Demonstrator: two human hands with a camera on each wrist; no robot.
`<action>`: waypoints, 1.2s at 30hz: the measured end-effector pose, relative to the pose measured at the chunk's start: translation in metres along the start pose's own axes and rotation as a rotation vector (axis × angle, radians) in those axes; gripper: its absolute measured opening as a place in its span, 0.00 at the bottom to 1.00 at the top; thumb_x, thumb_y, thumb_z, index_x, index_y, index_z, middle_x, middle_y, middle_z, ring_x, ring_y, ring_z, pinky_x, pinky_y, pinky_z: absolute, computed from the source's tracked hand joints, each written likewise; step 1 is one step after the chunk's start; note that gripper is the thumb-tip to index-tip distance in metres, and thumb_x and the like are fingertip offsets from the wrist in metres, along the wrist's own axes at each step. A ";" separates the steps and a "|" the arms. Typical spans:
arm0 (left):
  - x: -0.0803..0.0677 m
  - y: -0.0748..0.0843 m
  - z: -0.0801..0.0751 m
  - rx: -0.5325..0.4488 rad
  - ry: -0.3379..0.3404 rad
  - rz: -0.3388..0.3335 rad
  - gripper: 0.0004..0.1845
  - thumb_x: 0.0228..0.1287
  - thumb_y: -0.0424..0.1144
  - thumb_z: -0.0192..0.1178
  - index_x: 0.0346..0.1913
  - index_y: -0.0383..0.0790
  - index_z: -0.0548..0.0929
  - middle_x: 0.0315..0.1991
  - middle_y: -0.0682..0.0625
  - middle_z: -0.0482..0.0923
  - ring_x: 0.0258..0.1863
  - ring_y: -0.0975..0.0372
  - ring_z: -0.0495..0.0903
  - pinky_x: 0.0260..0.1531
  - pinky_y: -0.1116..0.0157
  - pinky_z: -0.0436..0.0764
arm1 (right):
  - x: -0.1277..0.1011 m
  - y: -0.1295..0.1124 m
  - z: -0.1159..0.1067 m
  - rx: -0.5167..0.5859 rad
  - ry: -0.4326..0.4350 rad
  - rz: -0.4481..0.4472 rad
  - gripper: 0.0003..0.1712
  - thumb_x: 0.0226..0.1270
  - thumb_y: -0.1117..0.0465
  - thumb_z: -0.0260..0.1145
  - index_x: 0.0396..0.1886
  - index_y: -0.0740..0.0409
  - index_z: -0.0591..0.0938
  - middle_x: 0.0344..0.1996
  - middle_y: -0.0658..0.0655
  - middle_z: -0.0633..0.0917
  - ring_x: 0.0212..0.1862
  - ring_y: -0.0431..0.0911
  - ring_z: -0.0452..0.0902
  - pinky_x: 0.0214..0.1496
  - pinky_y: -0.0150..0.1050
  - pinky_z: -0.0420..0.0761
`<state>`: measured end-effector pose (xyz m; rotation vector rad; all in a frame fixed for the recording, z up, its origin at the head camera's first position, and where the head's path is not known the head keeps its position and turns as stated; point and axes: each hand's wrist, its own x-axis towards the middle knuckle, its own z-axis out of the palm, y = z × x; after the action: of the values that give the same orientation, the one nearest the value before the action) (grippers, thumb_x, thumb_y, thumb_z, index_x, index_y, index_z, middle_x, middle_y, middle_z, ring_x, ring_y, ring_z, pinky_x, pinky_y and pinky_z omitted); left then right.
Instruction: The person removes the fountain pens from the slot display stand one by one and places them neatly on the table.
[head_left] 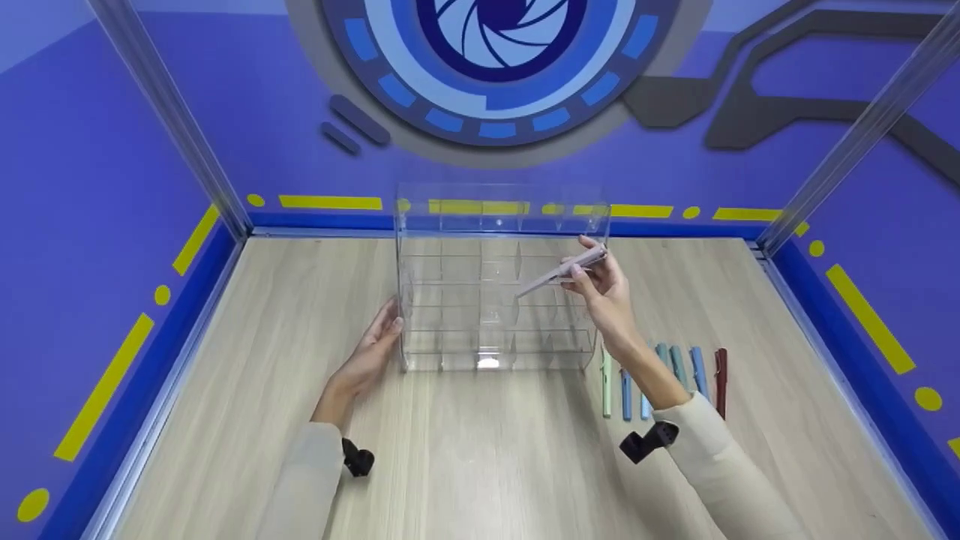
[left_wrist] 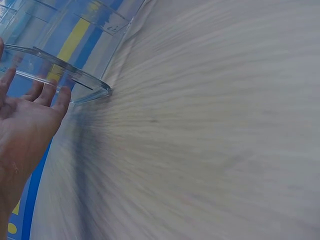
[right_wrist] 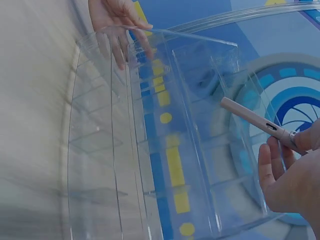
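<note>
A clear acrylic organizer [head_left: 495,300] with rows of compartments stands on the wooden table. My right hand [head_left: 600,281] pinches a pale pink pen [head_left: 559,271] by its rear end, the tip pointing down-left at the organizer's right compartments. In the right wrist view the pink pen [right_wrist: 252,120] hovers over the clear organizer [right_wrist: 150,140], held by my right hand [right_wrist: 295,170]. My left hand [head_left: 375,341] rests with straight fingers against the organizer's lower left side; in the left wrist view the left hand [left_wrist: 30,120] touches the clear wall [left_wrist: 60,70].
Several pens [head_left: 660,375] in green, blue, teal and dark red lie side by side on the table [head_left: 480,450], right of the organizer and partly under my right forearm. Blue walls with yellow marks [head_left: 112,375] and clear corner posts [head_left: 180,127] enclose the table.
</note>
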<state>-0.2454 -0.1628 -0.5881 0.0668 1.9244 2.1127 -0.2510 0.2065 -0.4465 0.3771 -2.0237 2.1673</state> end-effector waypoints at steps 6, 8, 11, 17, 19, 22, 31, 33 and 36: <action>-0.001 0.001 0.000 0.006 0.006 0.002 0.40 0.81 0.55 0.48 0.84 0.52 0.40 0.85 0.48 0.32 0.85 0.53 0.31 0.84 0.52 0.37 | -0.003 0.000 -0.024 0.073 -0.012 0.014 0.33 0.81 0.67 0.54 0.80 0.65 0.56 0.47 0.48 0.84 0.53 0.40 0.85 0.59 0.37 0.87; -0.002 0.001 0.001 0.010 0.008 -0.001 0.40 0.81 0.55 0.48 0.84 0.52 0.40 0.85 0.48 0.32 0.85 0.53 0.31 0.84 0.51 0.37 | -0.004 0.000 -0.035 0.085 -0.010 0.022 0.33 0.82 0.66 0.52 0.81 0.62 0.55 0.47 0.49 0.82 0.53 0.40 0.85 0.59 0.37 0.86; -0.003 0.001 0.000 0.013 0.007 -0.004 0.41 0.80 0.55 0.48 0.84 0.52 0.40 0.85 0.47 0.30 0.85 0.52 0.30 0.84 0.51 0.36 | -0.006 0.000 -0.051 0.082 0.004 0.039 0.33 0.83 0.64 0.50 0.82 0.59 0.53 0.48 0.51 0.79 0.52 0.40 0.86 0.57 0.37 0.87; -0.002 -0.001 -0.001 0.003 0.009 -0.010 0.42 0.80 0.56 0.49 0.84 0.53 0.40 0.85 0.48 0.30 0.85 0.53 0.31 0.84 0.52 0.37 | -0.012 0.003 -0.080 0.025 0.039 0.068 0.33 0.84 0.59 0.50 0.83 0.58 0.53 0.48 0.50 0.78 0.49 0.40 0.85 0.52 0.34 0.88; -0.002 -0.001 -0.001 -0.003 0.006 -0.005 0.42 0.80 0.55 0.50 0.84 0.52 0.39 0.85 0.48 0.30 0.85 0.53 0.31 0.84 0.52 0.37 | -0.014 0.003 -0.089 -0.020 0.050 0.085 0.33 0.84 0.57 0.50 0.82 0.56 0.54 0.49 0.49 0.78 0.49 0.39 0.84 0.52 0.33 0.88; -0.002 -0.001 -0.001 -0.009 0.006 -0.004 0.42 0.80 0.56 0.50 0.84 0.53 0.40 0.85 0.49 0.31 0.85 0.53 0.31 0.84 0.52 0.37 | -0.018 0.004 -0.101 -0.087 0.065 0.110 0.33 0.84 0.55 0.51 0.82 0.54 0.56 0.49 0.47 0.78 0.50 0.38 0.83 0.52 0.31 0.87; 0.000 -0.001 -0.001 -0.002 0.004 0.005 0.41 0.81 0.54 0.48 0.84 0.51 0.40 0.85 0.48 0.31 0.85 0.52 0.31 0.84 0.51 0.37 | -0.026 0.009 -0.127 -0.118 0.108 0.132 0.26 0.82 0.55 0.55 0.74 0.52 0.66 0.48 0.46 0.80 0.47 0.36 0.84 0.47 0.29 0.88; 0.001 -0.002 -0.001 -0.002 0.009 0.007 0.41 0.81 0.54 0.49 0.84 0.50 0.40 0.85 0.47 0.32 0.85 0.52 0.31 0.84 0.52 0.38 | -0.026 0.012 -0.134 -0.084 0.117 0.129 0.24 0.81 0.58 0.56 0.72 0.54 0.67 0.46 0.46 0.81 0.46 0.36 0.85 0.45 0.30 0.88; 0.001 -0.002 0.000 -0.003 0.019 0.006 0.40 0.81 0.54 0.49 0.84 0.50 0.41 0.85 0.47 0.32 0.85 0.52 0.32 0.84 0.52 0.38 | -0.028 0.016 -0.145 -0.048 0.134 0.135 0.21 0.80 0.60 0.58 0.69 0.54 0.70 0.44 0.46 0.82 0.43 0.36 0.86 0.44 0.30 0.89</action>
<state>-0.2459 -0.1629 -0.5903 0.0527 1.9340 2.1273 -0.2403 0.3510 -0.4782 0.0878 -2.0775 2.1499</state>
